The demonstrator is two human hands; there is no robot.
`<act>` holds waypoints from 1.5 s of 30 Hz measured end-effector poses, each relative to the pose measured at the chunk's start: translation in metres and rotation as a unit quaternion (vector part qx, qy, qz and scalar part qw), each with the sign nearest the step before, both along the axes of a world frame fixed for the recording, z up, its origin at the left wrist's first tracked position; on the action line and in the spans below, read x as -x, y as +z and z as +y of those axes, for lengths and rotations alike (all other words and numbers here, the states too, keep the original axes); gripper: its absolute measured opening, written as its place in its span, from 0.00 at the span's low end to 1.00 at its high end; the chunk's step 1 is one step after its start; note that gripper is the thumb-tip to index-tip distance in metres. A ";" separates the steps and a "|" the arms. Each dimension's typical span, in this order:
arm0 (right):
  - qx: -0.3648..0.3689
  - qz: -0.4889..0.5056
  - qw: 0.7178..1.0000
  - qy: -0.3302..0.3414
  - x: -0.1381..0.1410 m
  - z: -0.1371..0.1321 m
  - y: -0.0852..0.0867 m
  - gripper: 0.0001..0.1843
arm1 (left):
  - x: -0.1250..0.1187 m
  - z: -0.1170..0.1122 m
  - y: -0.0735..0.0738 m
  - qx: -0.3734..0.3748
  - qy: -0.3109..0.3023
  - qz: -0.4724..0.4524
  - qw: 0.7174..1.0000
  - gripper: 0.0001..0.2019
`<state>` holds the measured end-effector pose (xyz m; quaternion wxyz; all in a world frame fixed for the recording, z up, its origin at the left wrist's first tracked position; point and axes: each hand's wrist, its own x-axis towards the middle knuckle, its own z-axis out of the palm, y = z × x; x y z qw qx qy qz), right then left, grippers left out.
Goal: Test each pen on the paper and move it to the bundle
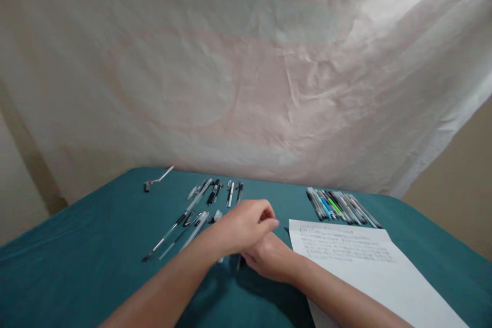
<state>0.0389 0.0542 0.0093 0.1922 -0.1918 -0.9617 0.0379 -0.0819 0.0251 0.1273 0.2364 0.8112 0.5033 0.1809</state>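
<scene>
On the paper (369, 287), handwriting (342, 244) blurs unreadably; left hand (246, 221) overlaps right hand (269, 259), fingers (263, 204) curled; their hold I cannot tell.

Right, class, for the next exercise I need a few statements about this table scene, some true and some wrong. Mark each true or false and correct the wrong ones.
1. The sheet of paper has writing near its far end. True.
2. The cloth on the table is bright red. False: it is dark blue-green.
3. The row of pens beyond the paper includes a bright green one. True.
4. The two hands are far apart. False: the left hand and the right hand overlap in this view.
5. The right forearm crosses over part of the paper. True.
6. Every pen lies in one row. False: others lie spread out on the left.
</scene>
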 end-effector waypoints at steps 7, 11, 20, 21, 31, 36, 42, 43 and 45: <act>0.027 -0.036 0.996 -0.077 -0.025 -0.012 0.008 0.07 | 0.024 0.037 -0.031 -0.002 0.142 0.187 0.972 0.04; 0.048 -0.041 0.991 -0.119 -0.043 -0.010 0.005 0.04 | 0.008 0.031 -0.045 0.034 0.110 0.164 0.980 0.05; 0.133 0.051 0.963 -0.229 -0.060 -0.008 -0.013 0.12 | -0.011 0.033 -0.091 0.159 0.034 0.027 0.986 0.10; 0.139 0.062 0.960 -0.235 -0.060 -0.008 -0.015 0.13 | -0.012 0.035 -0.095 0.170 0.034 0.007 0.985 0.10; 0.169 0.044 0.925 -0.336 -0.060 -0.006 -0.023 0.18 | -0.030 0.048 -0.120 0.283 0.103 -0.218 0.928 0.10; 0.181 0.015 0.916 -0.358 -0.063 -0.005 -0.024 0.22 | -0.028 0.049 -0.122 0.312 0.114 -0.272 0.903 0.07; 0.180 0.002 0.916 -0.358 -0.060 -0.007 -0.022 0.27 | -0.027 0.048 -0.122 0.321 0.110 -0.296 0.893 0.08; 0.179 0.004 0.916 -0.360 -0.059 -0.007 -0.021 0.27 | -0.027 0.048 -0.122 0.322 0.107 -0.299 0.892 0.08; 0.180 0.011 0.914 -0.364 -0.058 -0.007 -0.021 0.27 | -0.027 0.048 -0.123 0.322 0.103 -0.303 0.891 0.08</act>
